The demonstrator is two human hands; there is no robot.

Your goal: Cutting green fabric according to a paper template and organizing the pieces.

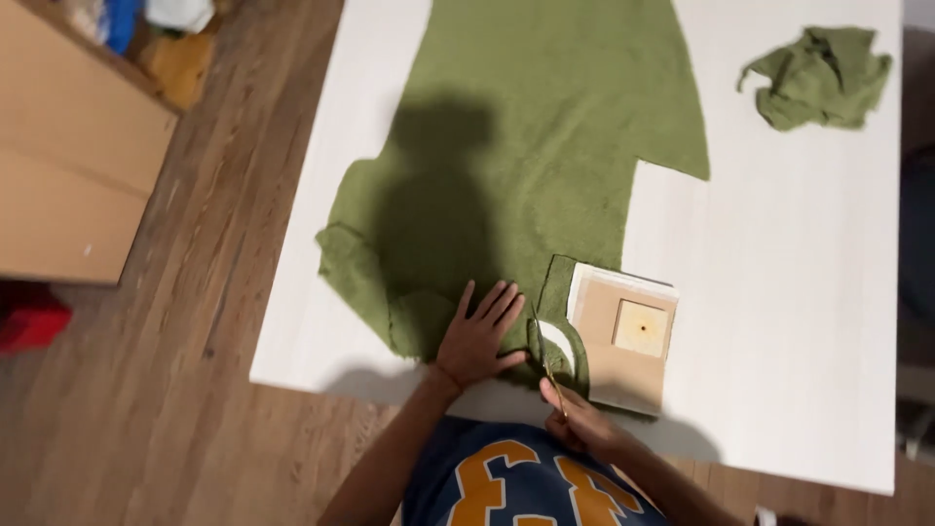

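Shirt (506,482), dark blue with orange print, fills the bottom edge, both forearms reach out from it. Left hand (477,336) lies flat on the green cloth (545,127), fingers (502,304) spread and released, pinning the cloth near the counter's (789,321) near edge. Right hand (582,421) is clenched round thin scissors (547,356), blades pointing away from the body into the cloth just beside the left thumb. Cloth is a big piece spread across the white counter, one rectangular notch already cut out on its right side, a narrow strip of it curling round the left edge of a tan square board (623,341) with a smaller pale square and dark dot on top. Board touches the strip, sits just right of the blades. Judgement: cut goes cleaner if the flat hand keeps the cloth taut close to the blades but thumb stays off the cut line, blades follow the board edge in short snips, cloth not lifted. Crumpled green scrap (818,76) sits well apart at the far right corner. Containers: wooden cabinet (68,156) at left on the plank floor (195,390), mixed items on top of it, blue, white and yellow, too blurred to name; red thing (29,321) below it, cannot tell what
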